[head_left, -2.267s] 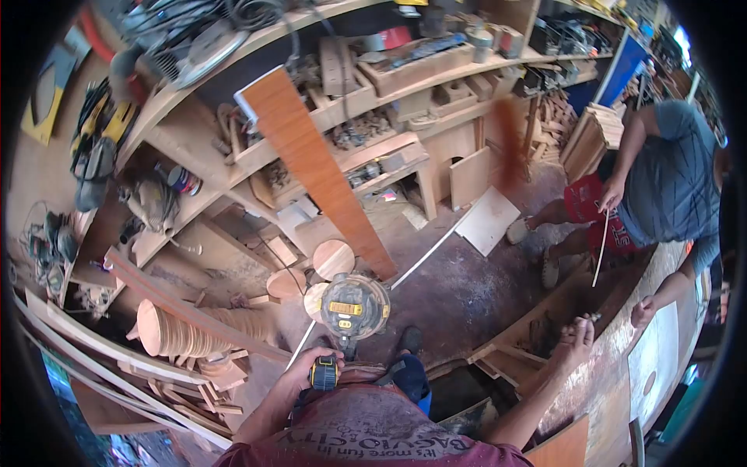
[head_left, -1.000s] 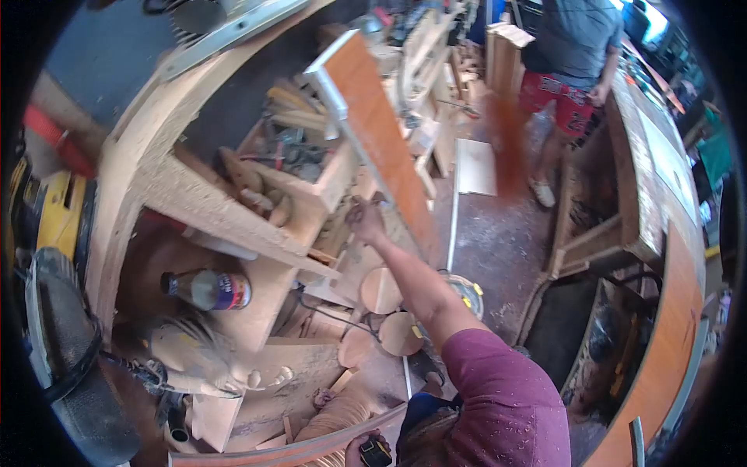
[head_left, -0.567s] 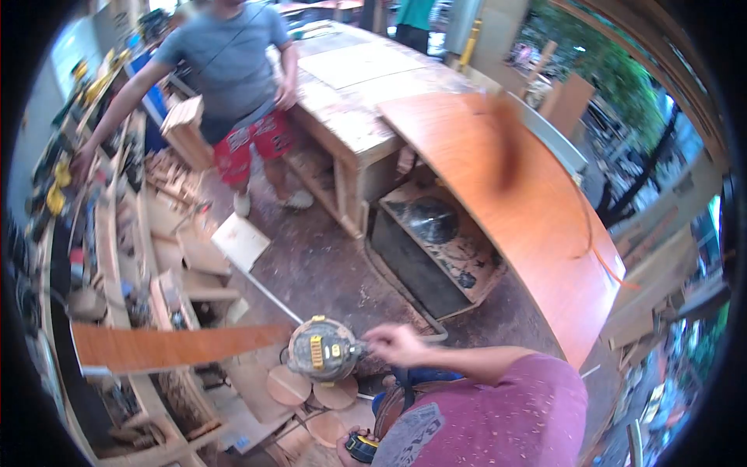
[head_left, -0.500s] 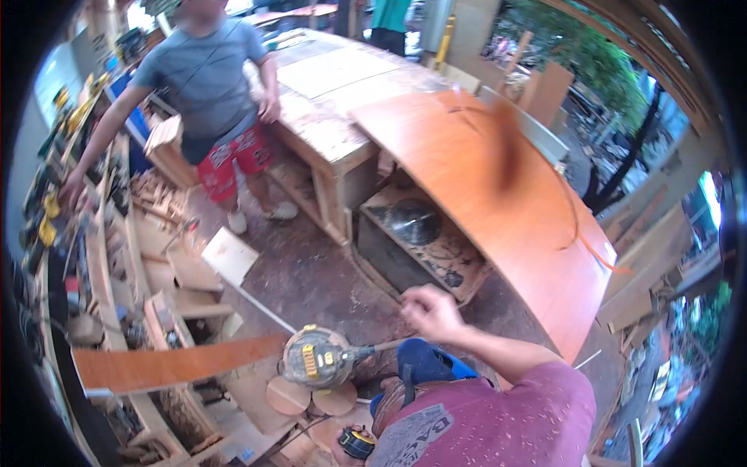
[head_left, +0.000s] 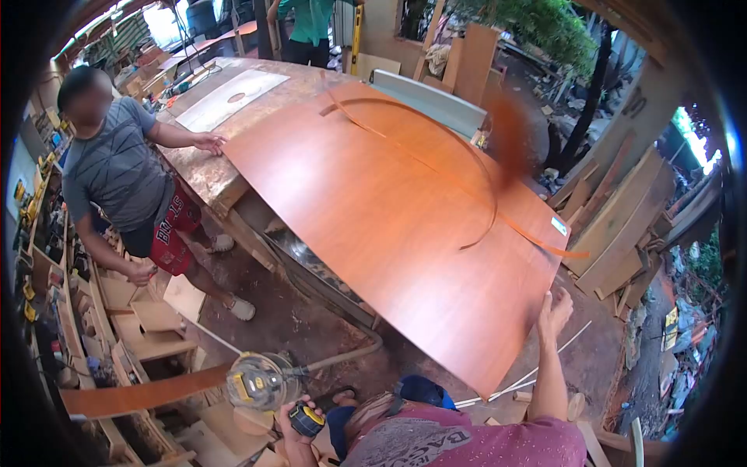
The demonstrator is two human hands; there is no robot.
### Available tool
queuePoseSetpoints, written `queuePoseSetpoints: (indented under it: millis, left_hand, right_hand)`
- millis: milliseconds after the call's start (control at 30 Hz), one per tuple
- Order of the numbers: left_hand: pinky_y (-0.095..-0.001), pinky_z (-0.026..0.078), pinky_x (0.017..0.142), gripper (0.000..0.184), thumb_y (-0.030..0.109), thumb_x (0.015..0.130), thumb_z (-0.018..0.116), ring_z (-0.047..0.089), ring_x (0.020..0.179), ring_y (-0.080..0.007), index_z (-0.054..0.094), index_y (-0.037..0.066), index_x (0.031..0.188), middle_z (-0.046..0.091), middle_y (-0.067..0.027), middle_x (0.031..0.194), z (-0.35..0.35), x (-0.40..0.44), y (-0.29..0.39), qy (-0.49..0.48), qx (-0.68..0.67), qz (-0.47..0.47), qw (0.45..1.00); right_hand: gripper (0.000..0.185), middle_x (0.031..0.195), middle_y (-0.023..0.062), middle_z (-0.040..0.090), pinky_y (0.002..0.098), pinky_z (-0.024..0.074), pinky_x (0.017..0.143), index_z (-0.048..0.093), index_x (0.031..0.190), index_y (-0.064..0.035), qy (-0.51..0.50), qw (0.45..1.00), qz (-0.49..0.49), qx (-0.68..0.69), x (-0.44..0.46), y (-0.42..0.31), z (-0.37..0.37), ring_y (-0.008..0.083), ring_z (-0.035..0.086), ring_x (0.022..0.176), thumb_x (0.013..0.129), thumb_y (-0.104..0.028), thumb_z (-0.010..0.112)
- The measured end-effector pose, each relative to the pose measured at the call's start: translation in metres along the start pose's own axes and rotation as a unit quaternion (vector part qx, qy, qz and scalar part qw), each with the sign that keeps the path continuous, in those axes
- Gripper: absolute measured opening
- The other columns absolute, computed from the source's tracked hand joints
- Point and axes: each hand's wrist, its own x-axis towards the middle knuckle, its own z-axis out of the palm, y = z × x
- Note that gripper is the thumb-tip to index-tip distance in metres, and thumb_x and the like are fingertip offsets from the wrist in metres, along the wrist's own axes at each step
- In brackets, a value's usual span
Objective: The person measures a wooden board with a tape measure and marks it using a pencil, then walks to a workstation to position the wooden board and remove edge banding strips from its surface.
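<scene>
My left hand (head_left: pixel 292 436) is closed around a black and yellow tape measure (head_left: pixel 306 419), low in the view. My right hand (head_left: pixel 553 315) is at the near right edge of a large orange-brown wood panel (head_left: pixel 373 226), fingers apart; whether they touch the edge I cannot tell. Thin, curved brown strips (head_left: pixel 492 183) lie across the panel, and a small white label (head_left: pixel 559 226) is near its right corner. A co-worker in a grey shirt (head_left: pixel 117 148) stands to the left, with one hand (head_left: pixel 208 142) by the panel's left corner.
A dusty round machine with yellow labels (head_left: pixel 261 381) and a hose stands low left, beside a brown curved board (head_left: pixel 148 391). The panel lies over a workbench (head_left: pixel 206 167). Planks (head_left: pixel 622 226) lean at right. A person in green (head_left: pixel 310 23) stands behind.
My right hand has moved right to the panel's edge. My view has shifted, showing more of the panel. The co-worker's hand has come beside the panel's corner. The tape measure stays in my left hand.
</scene>
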Motion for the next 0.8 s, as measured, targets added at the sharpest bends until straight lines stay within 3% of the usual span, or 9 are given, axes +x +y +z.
queuePoseSetpoints:
  millis: [100, 167, 200, 267, 333, 467, 533, 633, 800]
  left_hand:
    - [-0.0492, 0.054, 0.075, 0.046, 0.036, 0.086, 0.051, 0.064, 0.082, -0.0341, 0.064, -0.001, 0.110, 0.068, -0.0137, 0.090, 0.023, 0.004, -0.054, -0.006, 0.003, -0.034, 0.999]
    - [-0.0498, 0.053, 0.078, 0.045, 0.036, 0.086, 0.052, 0.064, 0.083, -0.0343, 0.065, -0.001, 0.109, 0.068, -0.0143, 0.090, 0.041, 0.005, -0.082, -0.013, 0.022, -0.044, 0.999]
    - [-0.0498, 0.052, 0.078, 0.045, 0.035, 0.086, 0.052, 0.064, 0.083, -0.0342, 0.065, -0.001, 0.109, 0.068, -0.0143, 0.090, 0.049, 0.002, -0.091, 0.004, 0.032, -0.050, 0.998]
    - [-0.0493, 0.053, 0.078, 0.045, 0.035, 0.085, 0.052, 0.064, 0.082, -0.0340, 0.065, -0.001, 0.109, 0.068, -0.0142, 0.090, 0.061, -0.007, -0.108, 0.007, 0.046, -0.037, 0.998]
    - [-0.0492, 0.053, 0.077, 0.045, 0.035, 0.085, 0.052, 0.064, 0.082, -0.0340, 0.065, -0.001, 0.109, 0.068, -0.0143, 0.091, 0.061, -0.019, -0.123, 0.010, 0.023, -0.018, 1.000]
    - [-0.0491, 0.053, 0.077, 0.045, 0.035, 0.085, 0.052, 0.064, 0.082, -0.0341, 0.065, -0.001, 0.109, 0.068, -0.0149, 0.091, 0.031, -0.035, -0.142, 0.040, -0.003, 0.001, 0.999]
    - [-0.0488, 0.053, 0.077, 0.045, 0.035, 0.085, 0.052, 0.064, 0.082, -0.0339, 0.065, -0.001, 0.109, 0.068, -0.0151, 0.091, 0.010, -0.038, -0.152, 0.011, -0.006, -0.012, 1.000]
    - [-0.0485, 0.053, 0.078, 0.044, 0.034, 0.085, 0.053, 0.064, 0.082, -0.0339, 0.065, -0.001, 0.108, 0.068, -0.0157, 0.092, -0.001, -0.033, -0.162, -0.002, -0.003, -0.032, 0.999]
    - [-0.0489, 0.053, 0.078, 0.044, 0.034, 0.084, 0.054, 0.064, 0.081, -0.0338, 0.065, -0.002, 0.107, 0.068, -0.0160, 0.092, 0.010, -0.041, -0.188, 0.004, -0.015, -0.028, 1.000]
  right_hand:
    - [0.058, 0.122, 0.0219, 0.057, 0.0460, 0.0430, 0.098, 0.049, 0.130, 0.0089, 0.084, 0.991, 0.073, 0.076, 0.017, 0.067, 0.044, 0.0350, 0.055, 0.114, 0.092, -0.031, 0.066]
    - [0.054, 0.120, 0.0178, 0.060, 0.0408, 0.0474, 0.094, 0.052, 0.129, 0.0059, -0.111, 0.896, 0.237, 0.358, 0.025, 0.106, 0.069, 0.0287, 0.059, 0.111, 0.091, -0.028, 0.067]
    - [0.051, 0.119, 0.0169, 0.061, 0.0398, 0.0482, 0.094, 0.053, 0.128, 0.0048, -0.195, 0.815, 0.290, 0.462, 0.018, 0.109, 0.072, 0.0282, 0.059, 0.111, 0.091, -0.027, 0.067]
    - [0.048, 0.118, 0.0155, 0.062, 0.0389, 0.0497, 0.093, 0.054, 0.126, 0.0043, -0.280, 0.696, 0.332, 0.572, 0.016, 0.098, 0.077, 0.0268, 0.061, 0.109, 0.091, -0.025, 0.066]
    - [0.045, 0.116, 0.0147, 0.064, 0.0394, 0.0512, 0.091, 0.055, 0.124, 0.0056, -0.287, 0.663, 0.326, 0.610, 0.014, 0.063, 0.054, 0.0252, 0.062, 0.105, 0.090, -0.022, 0.066]
    - [0.043, 0.116, 0.0146, 0.064, 0.0393, 0.0516, 0.092, 0.055, 0.121, 0.0082, -0.291, 0.689, 0.319, 0.583, 0.018, 0.061, 0.059, 0.0259, 0.063, 0.103, 0.089, -0.019, 0.065]
    - [0.043, 0.115, 0.0163, 0.063, 0.0375, 0.0518, 0.092, 0.054, 0.122, 0.0091, -0.296, 0.690, 0.343, 0.564, 0.019, 0.053, 0.049, 0.0270, 0.064, 0.100, 0.088, -0.015, 0.065]
    - [0.042, 0.116, 0.0141, 0.065, 0.0425, 0.0520, 0.094, 0.057, 0.122, 0.0055, -0.321, 0.673, 0.355, 0.564, 0.022, 0.061, 0.056, 0.0259, 0.064, 0.103, 0.089, -0.019, 0.066]
    - [0.037, 0.104, 0.0104, 0.069, 0.0411, 0.0565, 0.082, 0.059, 0.120, -0.0023, -0.367, 0.659, 0.357, 0.551, 0.032, 0.064, 0.062, 0.0241, 0.068, 0.092, 0.089, -0.021, 0.065]
